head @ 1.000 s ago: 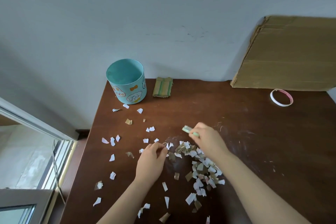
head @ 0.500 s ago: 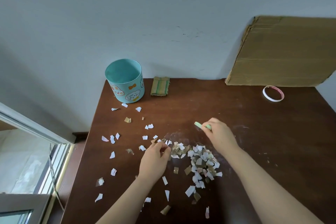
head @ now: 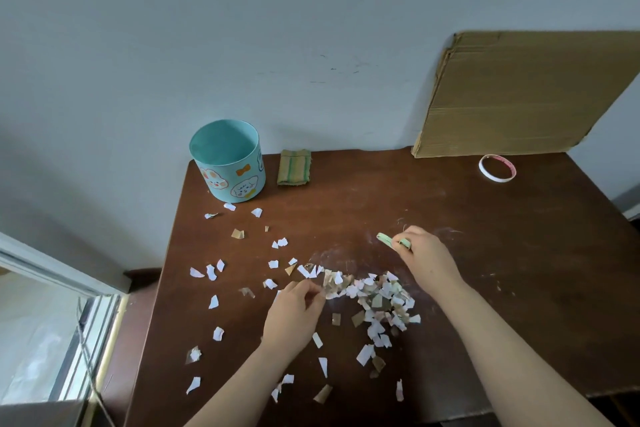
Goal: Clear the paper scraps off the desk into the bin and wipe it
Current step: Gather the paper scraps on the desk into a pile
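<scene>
Right hand (head: 429, 255) has seemingly drawn off scrap pile (head: 377, 302).

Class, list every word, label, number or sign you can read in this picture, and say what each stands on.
None can be read.
Bin: cartoon animals and a bow, no words.
Tape roll: pink marks, too blurred to read.
Cardboard: no print shows.
Scraps: too small to tell.
</scene>
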Tool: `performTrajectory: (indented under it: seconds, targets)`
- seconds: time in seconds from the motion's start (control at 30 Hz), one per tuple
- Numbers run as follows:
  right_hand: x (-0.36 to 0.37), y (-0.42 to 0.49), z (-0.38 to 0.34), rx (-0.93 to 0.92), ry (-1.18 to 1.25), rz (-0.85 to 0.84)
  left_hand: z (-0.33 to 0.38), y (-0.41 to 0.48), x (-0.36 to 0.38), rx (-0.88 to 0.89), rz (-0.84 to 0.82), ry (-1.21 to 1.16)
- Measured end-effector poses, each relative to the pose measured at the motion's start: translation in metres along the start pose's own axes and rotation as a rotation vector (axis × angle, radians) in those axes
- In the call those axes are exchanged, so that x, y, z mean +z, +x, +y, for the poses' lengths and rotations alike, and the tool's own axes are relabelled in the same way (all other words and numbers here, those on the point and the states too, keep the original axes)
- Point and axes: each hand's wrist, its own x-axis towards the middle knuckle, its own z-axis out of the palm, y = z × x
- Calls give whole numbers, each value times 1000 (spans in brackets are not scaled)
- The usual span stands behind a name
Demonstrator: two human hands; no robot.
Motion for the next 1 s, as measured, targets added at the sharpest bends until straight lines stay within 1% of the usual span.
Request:
performTrajectory:
  seconds: [0.07, 0.13, 0.23, 0.33, 0.4, 0.53, 0.6, 0.63, 0.77, 0.9, 0.93, 1.0]
  targets:
    - [8, -3, -2, 17, -16, -21, 0, -2, 0, 11, -5, -5]
    - [20, -8, -17, -45, -32, -61, -1, -4, -1, 23, -12, 3]
    - [36, -21, -46, -171, 15, -123, -4, -5, -3, 37, -11, -9]
    - [37, -29, -59, -216, 79, -121, -5, -4, -5, 47, -8, -23]
    - [25, -22, -51, -170, 98, -41, -4, -3, -5, 50, -13, -28]
    - [-6, 0, -7, 90, 39, 142, -2, -1, -5, 68, -34, -27]
    - [-7, 6, 7, 192, -13, 135, 0, 0, -5, 71, -43, -32]
    - [-4, 6, 8, 212, -27, 112, 2, 0, -4, 73, -46, -34]
    - [21, 0, -20, 122, -35, 9, 5, 3, -3, 70, -56, -29]
    - [32, -20, -50, -72, 39, -125, 7, 5, -1, 60, -73, -53]
    - [29, -22, -51, -92, 68, -122, 8, 5, 0, 64, -77, -51]
    - [17, -21, -44, -61, 99, -67, 9, 4, 0, 73, -82, -46]
